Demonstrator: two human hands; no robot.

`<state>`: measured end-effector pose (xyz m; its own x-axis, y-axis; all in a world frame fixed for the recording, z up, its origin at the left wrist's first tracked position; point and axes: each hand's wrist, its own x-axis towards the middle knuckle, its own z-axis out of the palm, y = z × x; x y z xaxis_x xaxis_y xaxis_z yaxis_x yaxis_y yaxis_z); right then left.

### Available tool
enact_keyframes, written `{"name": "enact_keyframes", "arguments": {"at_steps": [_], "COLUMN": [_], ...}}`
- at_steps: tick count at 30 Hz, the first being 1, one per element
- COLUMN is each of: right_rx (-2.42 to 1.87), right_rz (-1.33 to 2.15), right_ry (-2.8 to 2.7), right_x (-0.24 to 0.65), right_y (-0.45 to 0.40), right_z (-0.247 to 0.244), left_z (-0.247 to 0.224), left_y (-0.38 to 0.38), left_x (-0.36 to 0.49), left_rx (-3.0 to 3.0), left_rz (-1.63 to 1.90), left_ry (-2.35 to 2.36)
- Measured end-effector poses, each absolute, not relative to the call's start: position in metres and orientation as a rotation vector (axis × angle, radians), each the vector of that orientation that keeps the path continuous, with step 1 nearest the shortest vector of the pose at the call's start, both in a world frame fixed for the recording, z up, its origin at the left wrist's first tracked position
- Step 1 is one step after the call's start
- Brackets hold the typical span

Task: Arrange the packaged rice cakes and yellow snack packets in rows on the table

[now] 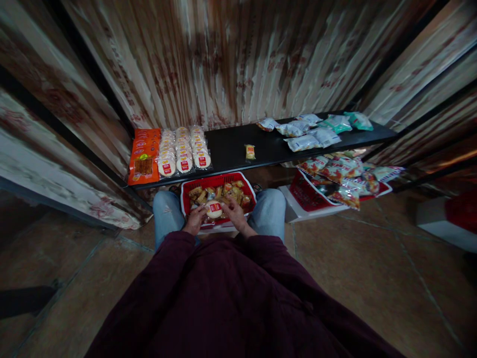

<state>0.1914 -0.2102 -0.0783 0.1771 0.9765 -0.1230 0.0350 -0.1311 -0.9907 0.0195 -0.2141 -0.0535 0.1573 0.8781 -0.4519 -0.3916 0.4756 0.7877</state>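
Observation:
Between my two hands is a round, pale wrapped cracker (214, 209) with a red label facing up. My left hand (196, 219) pinches its left edge, and my right hand (233, 211) grips the right edge. Both hands are above a red basket with a white rim (184, 198), set between my knees. Inside it lie several small golden snack packets (210, 192). On the black shelf (229, 141) ahead, similar round wrapped crackers (184, 154) lie in three overlapping columns. A single small yellow packet (250, 151) sits alone right of them.
An orange snack bag (144, 156) lies at the shelf's left end. White and green bags (311, 132) are on its right part. A second red basket (307, 191) heaped with snack bags (341, 174) stands on the floor at right. Black posts (395, 42) and a curtain (231, 64) surround the shelf.

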Motion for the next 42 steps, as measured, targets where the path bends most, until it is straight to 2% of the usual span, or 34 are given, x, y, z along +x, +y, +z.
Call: {"name": "enact_keyframes", "arguments": {"at_steps": [6, 11, 27, 42], "right_rx": [-1.249, -1.211, -1.266, -1.189], "right_rz": [1.433, 1.435, 1.544, 1.568], "right_ry": [-0.754, -0.598, -0.77, -0.669], "right_x": [0.1877, 0.1865, 0.1845, 0.1814], "right_y": [-0.2139, -0.2133, -0.212, -0.2102], "right_z": [-0.0685, -0.0718, -0.074, -0.0727], "left_z": [-0.0522, -0.0517, -0.0513, -0.0559], "left_y": [-0.211, -0.2098, -0.2119, -0.2072], "left_x": [0.0167, 0.0154, 0.0188, 0.0196], "left_rx": [0.485, 0.388, 0.497, 0.53], "left_rz": [1.052, 1.054, 0.973, 1.018], "left_ry": [1.037, 0.969, 1.047, 1.129]}}
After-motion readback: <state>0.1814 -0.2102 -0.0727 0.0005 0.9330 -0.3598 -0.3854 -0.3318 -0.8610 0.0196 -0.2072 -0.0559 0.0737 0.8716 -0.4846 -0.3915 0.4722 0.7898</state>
